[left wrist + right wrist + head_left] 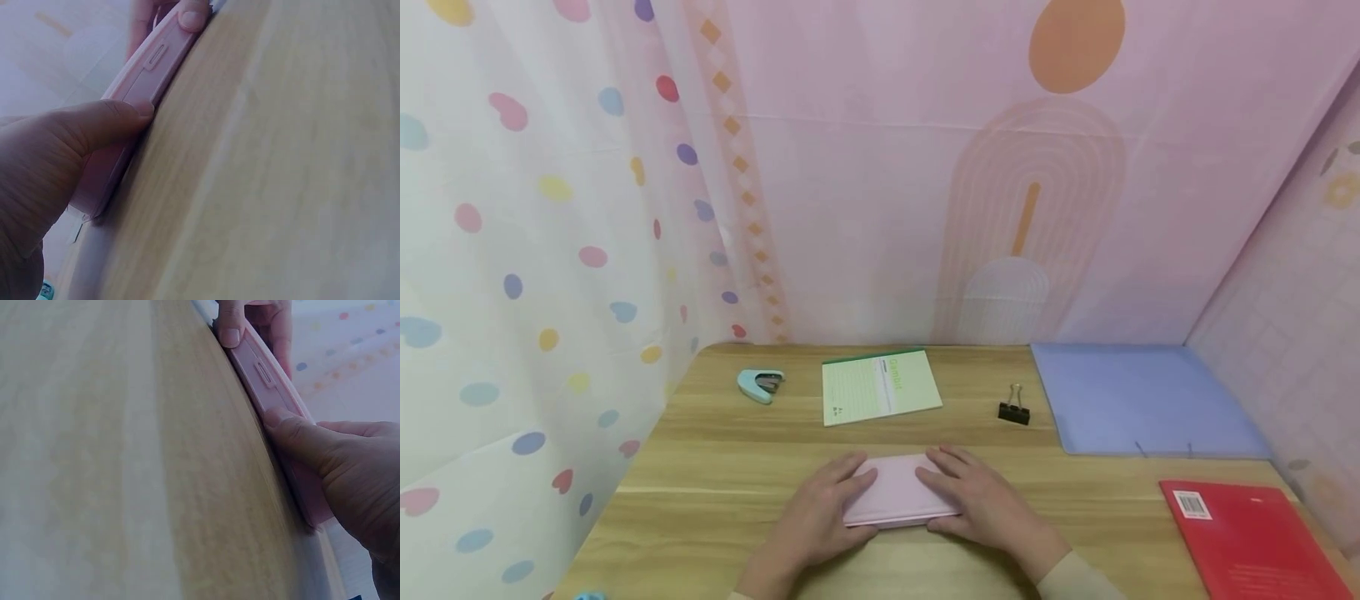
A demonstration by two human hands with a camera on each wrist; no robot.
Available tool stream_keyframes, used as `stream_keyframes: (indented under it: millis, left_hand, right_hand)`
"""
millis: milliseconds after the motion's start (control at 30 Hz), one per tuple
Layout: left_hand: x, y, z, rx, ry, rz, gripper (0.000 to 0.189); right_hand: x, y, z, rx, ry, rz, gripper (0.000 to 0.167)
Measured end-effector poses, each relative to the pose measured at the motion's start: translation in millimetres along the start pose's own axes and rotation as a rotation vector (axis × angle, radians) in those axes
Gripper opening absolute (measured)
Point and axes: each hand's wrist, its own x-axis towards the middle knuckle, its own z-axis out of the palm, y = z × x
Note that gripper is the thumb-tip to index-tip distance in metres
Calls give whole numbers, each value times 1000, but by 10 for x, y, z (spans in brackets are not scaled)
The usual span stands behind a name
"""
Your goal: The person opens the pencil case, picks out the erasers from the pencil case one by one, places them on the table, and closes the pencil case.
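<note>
A flat pink plastic box (897,490) with a lid lies on the wooden table in front of me. My left hand (822,510) grips its left end, fingers over the lid and thumb against the near side. At the other end my right hand (983,503) holds it the same way. Both wrist views show the thumbs pressed on the side wall, with a small raised clasp (156,57) between them. The lid sits closed on the box.
Behind the box lie a mint stapler (760,384), a pale green notebook (880,387) and a black binder clip (1014,410). On the right are a blue folder (1150,404) and a red booklet (1255,542). A small blue object (591,596) shows at the near left edge.
</note>
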Motion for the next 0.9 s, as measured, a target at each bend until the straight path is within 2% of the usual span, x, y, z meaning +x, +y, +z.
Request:
stream_keyframes:
  millis: [167,300,567,733,900]
  left_hand:
    - [20,20,-45,17,-28,14,72]
    - [54,29,-61,54,-39,55,71]
    - [69,35,-64,99,-13,117,69]
    - [78,32,-77,105,-9,123,67]
    - [79,18,-96,94,-27,98,68]
  right_hand:
    - [21,-10,-23,-29,-15,-5,66]
    - [37,-21,-51,-65,-16,-16,68]
    - [46,5,-89,-98,-22,-55,67]
    - [55,34,-88,-93,-9,-75,66]
    - [68,37,-102,-60,-22,-72,66]
